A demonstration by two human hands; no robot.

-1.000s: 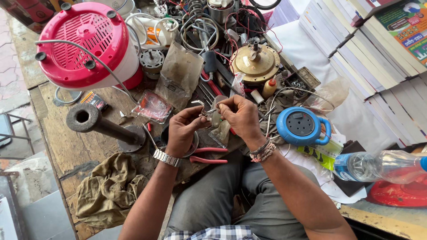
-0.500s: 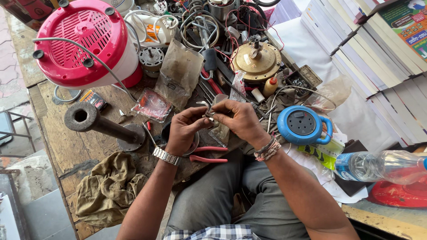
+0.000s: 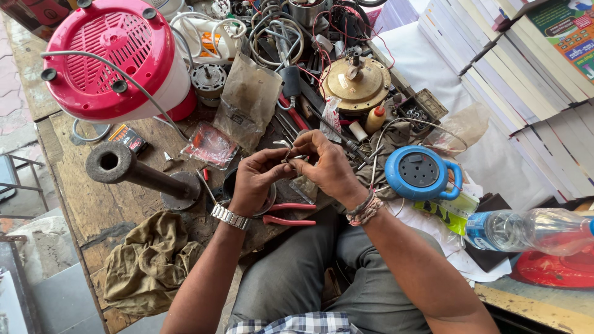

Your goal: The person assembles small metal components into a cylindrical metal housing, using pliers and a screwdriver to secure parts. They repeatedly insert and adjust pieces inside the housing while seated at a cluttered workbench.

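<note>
While both hands (image 3: 297, 170) pinch a small metal part (image 3: 291, 158) | red-handled pliers (image 3: 288, 213) beneath | scarred wooden bench (image 3: 86, 204)

A pink and white appliance (image 3: 114, 62) with a slatted pink top stands by a brass-coloured motor housing (image 3: 354, 85), and a blue extension reel (image 3: 421, 175) has a black socket face. Red-handled pliers (image 3: 288, 213) lie on the weathered brown wooden bench (image 3: 80, 198) near an olive-drab rag (image 3: 148, 263). The left hand (image 3: 257, 182) wears a silver watch; the shirt hem (image 3: 297, 323) is blue-and-white checked.
</note>
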